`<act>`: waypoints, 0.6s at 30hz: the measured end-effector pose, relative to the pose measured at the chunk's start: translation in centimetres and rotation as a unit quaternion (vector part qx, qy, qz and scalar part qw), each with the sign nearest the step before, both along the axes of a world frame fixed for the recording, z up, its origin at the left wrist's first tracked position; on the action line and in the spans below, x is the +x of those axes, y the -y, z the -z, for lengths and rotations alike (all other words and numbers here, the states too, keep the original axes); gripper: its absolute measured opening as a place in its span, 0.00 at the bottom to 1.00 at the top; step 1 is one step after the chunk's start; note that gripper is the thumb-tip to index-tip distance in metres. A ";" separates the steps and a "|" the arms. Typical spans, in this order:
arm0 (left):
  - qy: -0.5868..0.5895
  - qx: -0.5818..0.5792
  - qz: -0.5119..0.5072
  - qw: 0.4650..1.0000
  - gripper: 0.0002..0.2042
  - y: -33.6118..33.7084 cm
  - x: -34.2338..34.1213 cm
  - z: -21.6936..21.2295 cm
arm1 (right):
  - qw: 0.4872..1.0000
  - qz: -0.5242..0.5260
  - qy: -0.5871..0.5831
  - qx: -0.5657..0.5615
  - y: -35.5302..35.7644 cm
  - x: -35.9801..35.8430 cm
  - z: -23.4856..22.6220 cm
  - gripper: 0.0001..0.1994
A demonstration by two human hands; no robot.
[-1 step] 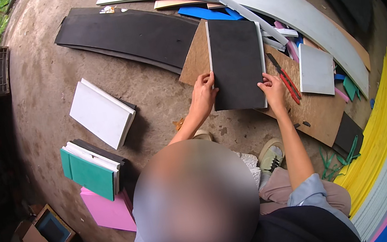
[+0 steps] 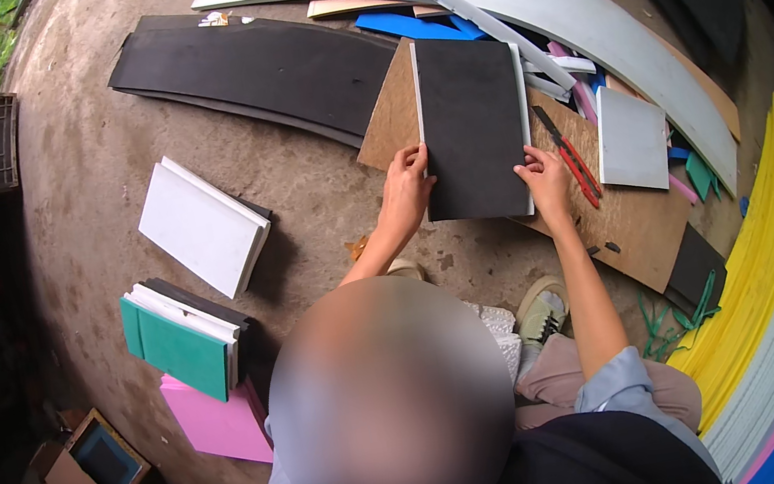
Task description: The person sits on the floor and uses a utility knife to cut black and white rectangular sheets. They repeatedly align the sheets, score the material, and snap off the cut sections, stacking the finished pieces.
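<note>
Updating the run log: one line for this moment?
left hand: on black sheet | right hand: on its right edge | sheet: on brown board

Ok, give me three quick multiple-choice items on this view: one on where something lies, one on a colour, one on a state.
1. Where does the red-handled cutter lie?
A. on the brown board, right of the black sheet
B. on the pink sheet
C. on the white stack

2. What colour is the top sheet of the stack beside the pink sheet?
A. yellow
B. teal green
C. red

3. How do the hands stand at the black sheet?
A. both lifted clear
B. only one touching
C. left hand and right hand both on its near edge

Answers: 1 A, it rests on the brown board by the sheet's right edge. 2 B, the top face is teal. 3 C, both hands grip the near corners.
</note>
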State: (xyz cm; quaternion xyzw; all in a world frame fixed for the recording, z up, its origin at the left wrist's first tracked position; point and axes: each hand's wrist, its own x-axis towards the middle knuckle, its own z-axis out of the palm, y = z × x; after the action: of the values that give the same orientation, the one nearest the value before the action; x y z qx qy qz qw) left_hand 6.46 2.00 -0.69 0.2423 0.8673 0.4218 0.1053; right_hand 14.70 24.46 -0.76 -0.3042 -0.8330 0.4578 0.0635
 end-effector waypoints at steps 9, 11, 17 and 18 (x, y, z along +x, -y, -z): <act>0.167 0.096 -0.046 0.980 0.28 -0.5 -0.9 -0.2 | 0.999 0.021 -0.015 -0.045 -0.3 -0.4 0.3 0.20; 0.175 0.087 -0.038 0.980 0.28 -0.5 -1.1 0.0 | 0.998 0.021 -0.020 -0.052 -0.4 -0.4 0.4 0.20; 0.179 0.084 -0.023 0.980 0.29 -0.4 -1.1 0.0 | 0.997 0.020 -0.028 -0.062 -0.4 -0.2 0.6 0.20; 0.175 0.086 -0.023 0.981 0.29 -0.5 -1.0 0.0 | 0.997 0.019 -0.029 -0.065 -0.5 -0.1 0.7 0.20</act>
State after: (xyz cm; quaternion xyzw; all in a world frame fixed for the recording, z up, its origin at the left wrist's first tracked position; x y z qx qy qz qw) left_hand 5.46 2.47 -0.65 0.1530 0.8013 0.5331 0.2243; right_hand 14.57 24.97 -1.42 -0.3103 -0.7934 0.5180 0.0769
